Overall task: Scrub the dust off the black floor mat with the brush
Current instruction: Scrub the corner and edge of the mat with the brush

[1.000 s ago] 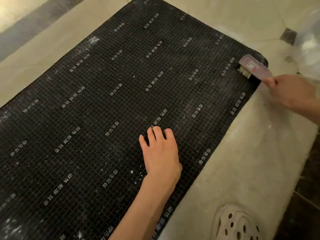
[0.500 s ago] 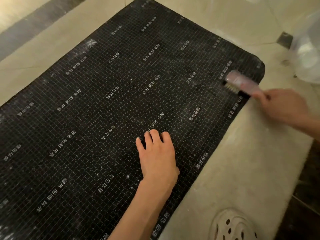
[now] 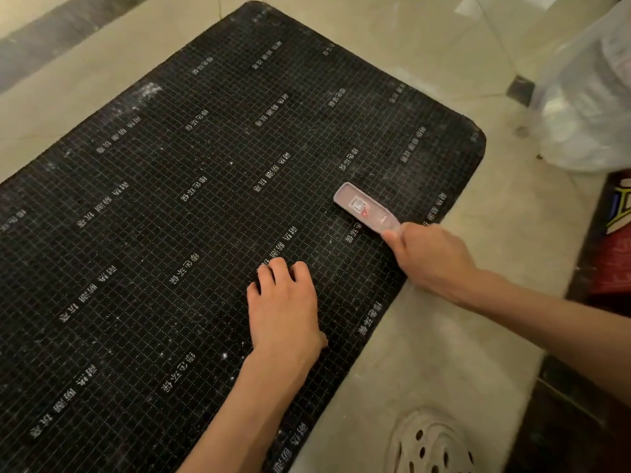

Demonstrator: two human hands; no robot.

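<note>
While the left hand [image 3: 285, 312] presses flat, steadying the black floor mat [image 3: 177, 213], scrubbing proceeds.
At two o'clock, the right hand [image 3: 432, 257] grips the brush [image 3: 365, 208], bristles seemingly down; short overlapping strokes toward the edge would suit.

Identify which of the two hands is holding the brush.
The right hand grips the brush by its handle; the left hand only rests on the black mat.
</note>
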